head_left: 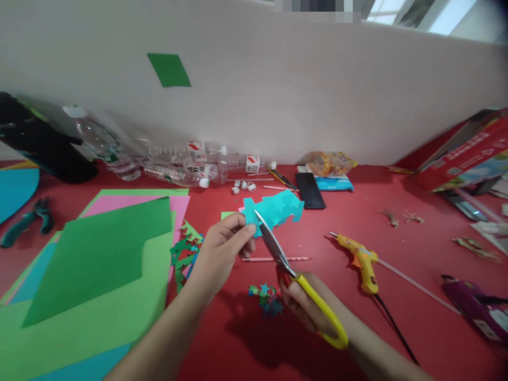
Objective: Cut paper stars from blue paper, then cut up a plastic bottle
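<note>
Two hands closed: L (222, 248) on cyan paper (278, 206) edge, R (301, 305) round scissors (278, 253); glue gun (363, 262) near R.

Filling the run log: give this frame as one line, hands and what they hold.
left hand: pinches teal paper | right hand: grips scissors, blade tip at paper edge | paper stars on red table beneath

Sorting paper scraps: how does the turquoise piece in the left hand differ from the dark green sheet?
The turquoise piece is small with jagged cut edges; the dark green sheet is far larger, with straight edges. The turquoise piece is held up by the left hand; the dark green sheet lies flat on other sheets. Both are plain coloured paper.
</note>
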### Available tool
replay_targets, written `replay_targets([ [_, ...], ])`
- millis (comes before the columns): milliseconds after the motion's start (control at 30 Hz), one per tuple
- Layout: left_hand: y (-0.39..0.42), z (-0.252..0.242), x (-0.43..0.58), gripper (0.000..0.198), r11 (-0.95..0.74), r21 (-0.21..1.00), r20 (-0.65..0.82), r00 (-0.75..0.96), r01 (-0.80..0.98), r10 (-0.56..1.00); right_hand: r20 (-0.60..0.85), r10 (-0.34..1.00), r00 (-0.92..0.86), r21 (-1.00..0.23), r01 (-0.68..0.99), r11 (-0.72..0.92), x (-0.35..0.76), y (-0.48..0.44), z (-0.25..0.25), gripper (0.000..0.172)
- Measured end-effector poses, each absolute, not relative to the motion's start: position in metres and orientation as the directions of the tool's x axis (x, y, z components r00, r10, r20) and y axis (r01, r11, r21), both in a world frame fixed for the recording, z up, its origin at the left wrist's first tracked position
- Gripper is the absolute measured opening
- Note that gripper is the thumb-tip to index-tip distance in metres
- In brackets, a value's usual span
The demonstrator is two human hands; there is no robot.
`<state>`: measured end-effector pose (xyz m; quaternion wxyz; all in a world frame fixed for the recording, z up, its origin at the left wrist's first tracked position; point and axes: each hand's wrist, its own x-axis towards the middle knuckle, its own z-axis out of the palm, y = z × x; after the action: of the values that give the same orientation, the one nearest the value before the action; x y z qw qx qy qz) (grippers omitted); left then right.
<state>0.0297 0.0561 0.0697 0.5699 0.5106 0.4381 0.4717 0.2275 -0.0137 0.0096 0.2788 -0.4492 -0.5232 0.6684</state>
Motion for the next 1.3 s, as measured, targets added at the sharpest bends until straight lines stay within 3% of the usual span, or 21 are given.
replay_targets([
  [433,0.059,0.075,0.021,0.02,0.049,0.996,-0.035,0.191,-0.071,0.981,-0.25,0.839,-0.484,-0.968,0.151,-0.201,0.232,-0.008,0.021,0.056],
  [667,0.065,0.069,0.015,0.02,0.067,0.985,-0.058,0.06,-0.161,0.997,-0.371,0.833,-0.411,-0.929,0.144,-0.342,0.221,-0.012,0.018,0.061],
  [867,0.061,0.066,0.025,0.012,0.117,0.963,-0.073,0.182,-0.241,0.981,-0.274,0.878,-0.392,-0.959,0.182,-0.219,0.221,-0.012,0.006,0.06],
  [1000,0.061,0.067,0.026,0.012,0.071,0.956,-0.031,0.143,-0.285,0.989,-0.232,0.881,-0.413,-0.965,0.211,-0.155,0.223,-0.011,0.009,0.059],
  [1300,0.06,0.071,0.019,0.019,-0.009,0.994,0.019,0.093,-0.11,0.996,-0.222,0.826,-0.517,-0.968,0.22,-0.123,0.231,-0.009,0.019,0.055],
])
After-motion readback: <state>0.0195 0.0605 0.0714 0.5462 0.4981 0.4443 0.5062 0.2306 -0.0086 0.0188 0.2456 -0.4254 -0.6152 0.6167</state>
